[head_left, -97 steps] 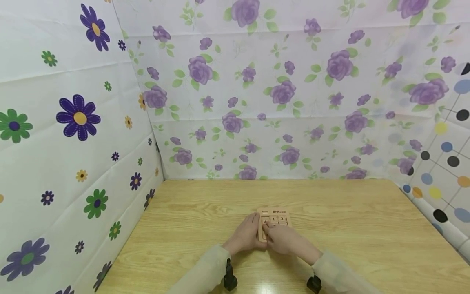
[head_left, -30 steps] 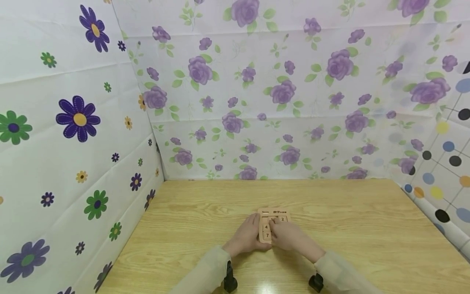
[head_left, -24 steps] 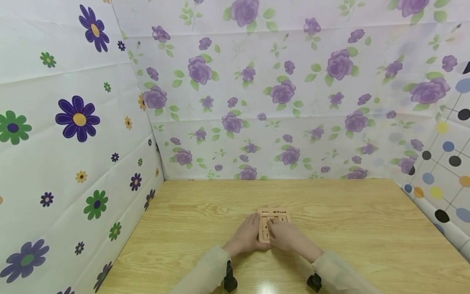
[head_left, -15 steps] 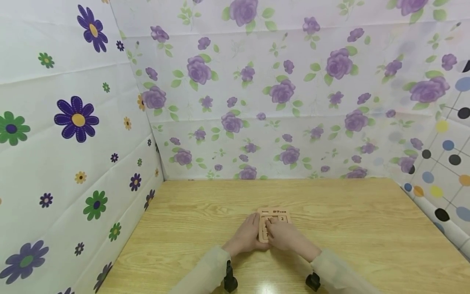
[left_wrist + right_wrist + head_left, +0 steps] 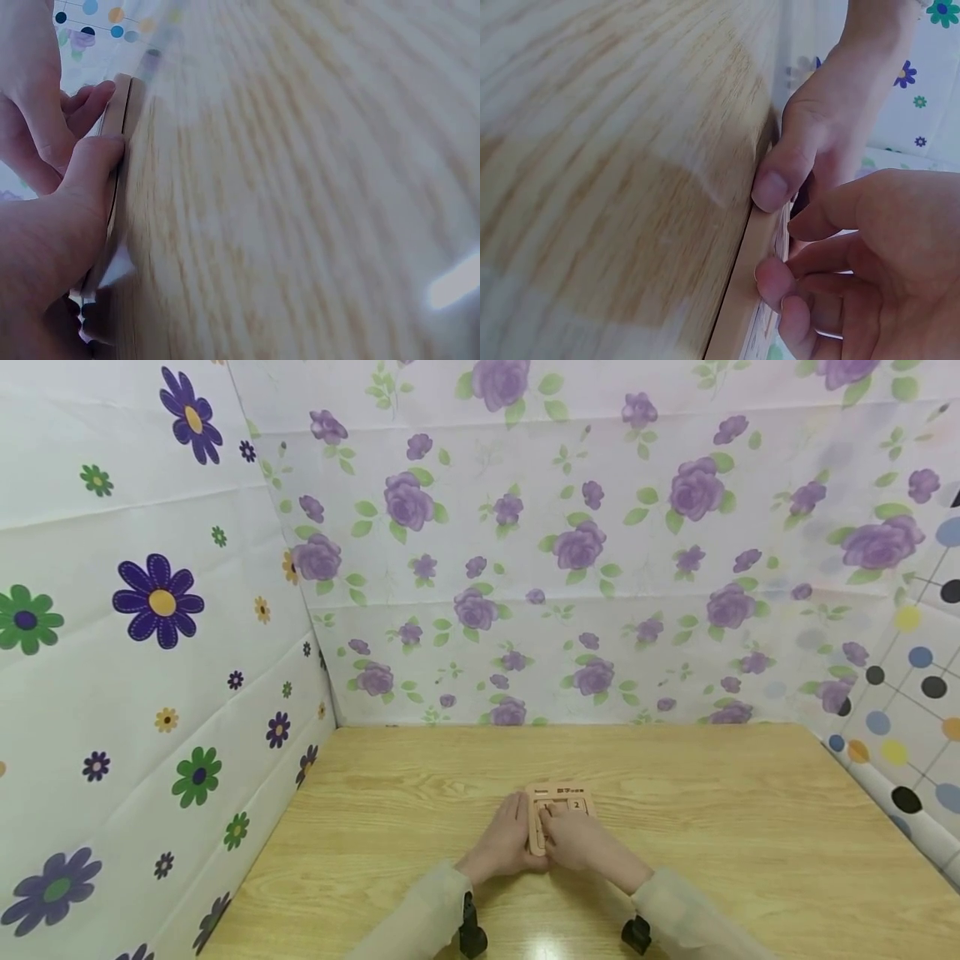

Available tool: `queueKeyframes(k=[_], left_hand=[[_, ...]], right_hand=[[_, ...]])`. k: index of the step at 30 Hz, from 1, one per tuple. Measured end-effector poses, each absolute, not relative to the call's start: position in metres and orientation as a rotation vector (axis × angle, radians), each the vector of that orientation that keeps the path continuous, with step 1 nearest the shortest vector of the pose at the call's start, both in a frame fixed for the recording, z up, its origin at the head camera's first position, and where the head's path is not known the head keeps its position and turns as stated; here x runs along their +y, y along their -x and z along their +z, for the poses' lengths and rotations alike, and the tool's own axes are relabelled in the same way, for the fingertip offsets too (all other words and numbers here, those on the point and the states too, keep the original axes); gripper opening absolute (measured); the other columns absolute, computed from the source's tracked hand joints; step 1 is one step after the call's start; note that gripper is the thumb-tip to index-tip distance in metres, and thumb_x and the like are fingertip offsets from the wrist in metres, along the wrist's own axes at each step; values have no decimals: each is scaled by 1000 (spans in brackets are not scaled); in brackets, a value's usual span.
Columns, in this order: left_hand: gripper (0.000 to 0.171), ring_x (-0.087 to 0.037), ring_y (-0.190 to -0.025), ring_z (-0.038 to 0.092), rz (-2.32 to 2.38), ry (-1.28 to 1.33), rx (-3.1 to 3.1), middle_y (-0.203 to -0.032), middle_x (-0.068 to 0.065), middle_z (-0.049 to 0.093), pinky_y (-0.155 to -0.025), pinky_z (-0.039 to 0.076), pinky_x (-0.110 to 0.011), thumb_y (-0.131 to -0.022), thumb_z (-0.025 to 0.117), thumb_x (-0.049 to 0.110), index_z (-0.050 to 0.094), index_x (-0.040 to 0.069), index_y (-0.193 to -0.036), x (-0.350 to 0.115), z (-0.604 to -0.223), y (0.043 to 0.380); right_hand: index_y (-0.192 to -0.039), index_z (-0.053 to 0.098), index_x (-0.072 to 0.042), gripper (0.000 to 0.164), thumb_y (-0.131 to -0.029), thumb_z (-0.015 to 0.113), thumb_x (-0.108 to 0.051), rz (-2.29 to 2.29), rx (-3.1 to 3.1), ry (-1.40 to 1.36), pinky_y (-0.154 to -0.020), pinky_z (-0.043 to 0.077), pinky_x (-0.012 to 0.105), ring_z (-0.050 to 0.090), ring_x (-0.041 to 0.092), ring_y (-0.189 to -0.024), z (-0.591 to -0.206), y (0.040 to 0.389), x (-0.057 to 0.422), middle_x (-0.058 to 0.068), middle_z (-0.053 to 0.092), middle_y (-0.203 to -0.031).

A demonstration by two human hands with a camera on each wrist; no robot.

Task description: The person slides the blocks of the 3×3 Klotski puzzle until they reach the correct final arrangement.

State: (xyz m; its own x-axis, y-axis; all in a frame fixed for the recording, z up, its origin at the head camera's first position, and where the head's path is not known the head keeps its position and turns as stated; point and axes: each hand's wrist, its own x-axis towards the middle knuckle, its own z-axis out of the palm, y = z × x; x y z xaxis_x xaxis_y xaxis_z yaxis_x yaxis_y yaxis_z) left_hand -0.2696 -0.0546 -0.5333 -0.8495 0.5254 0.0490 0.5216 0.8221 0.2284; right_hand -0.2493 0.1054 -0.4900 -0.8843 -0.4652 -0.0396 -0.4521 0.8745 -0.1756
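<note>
A pinkish wooden number sliding puzzle (image 5: pixel 558 791) lies on the table. My left hand (image 5: pixel 504 835) grips its left side; in the left wrist view the thumb of that left hand (image 5: pixel 64 225) presses the near edge. Over the board lies my right hand (image 5: pixel 581 842), a fingertip touching the tiles by the 1 tile (image 5: pixel 546 806) at upper left. The 2 tile (image 5: pixel 576 806) shows at upper right. Most other tiles are hidden beneath the right hand. From the right wrist view, the right hand (image 5: pixel 885 262) has loosely bent fingers against the puzzle (image 5: pixel 742 300).
The wood-grain table (image 5: pixel 420 768) spreads around the puzzle. A flowered curtain (image 5: pixel 555 568) stands behind it, another floral sheet (image 5: pixel 195 693) at left, and a dotted sheet (image 5: pixel 907 693) at right. Black wrist cameras hang under both sleeves (image 5: pixel 420 910).
The 4 tile, at upper left 3.2 seconds ago, has gone down a row. The 1 tile has slid left into the upper-left corner under my right fingers. My left hand keeps its hold.
</note>
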Motion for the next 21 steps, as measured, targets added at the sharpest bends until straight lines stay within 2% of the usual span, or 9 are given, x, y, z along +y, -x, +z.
queueKeyframes(k=[5,9,21], left_hand=[[118,-39,-147,20,343,-794,2996,-156,-31,19,-121,25,-49,-76,70,63,16,-13,-149,-52,-536,271],[120,-39,-148,19,309,-729,3009,-157,-29,19,-120,25,-54,-75,68,68,17,-11,-149,-50,-538,271],[122,-38,-148,16,381,-687,2989,-158,-27,16,-122,18,-54,-74,68,69,15,-9,-151,-50,-537,272]], right_hand=[[-135,52,5,48,-95,57,-21,-222,2966,728,-90,56,46,64,35,-107,-489,249,104,22,54,-136],[-135,52,5,49,-95,56,-23,-216,2956,728,-92,55,47,62,36,-112,-489,250,103,23,53,-137],[-137,49,5,51,-94,58,-20,-297,2926,721,-97,53,47,61,34,-114,-492,256,107,22,50,-140]])
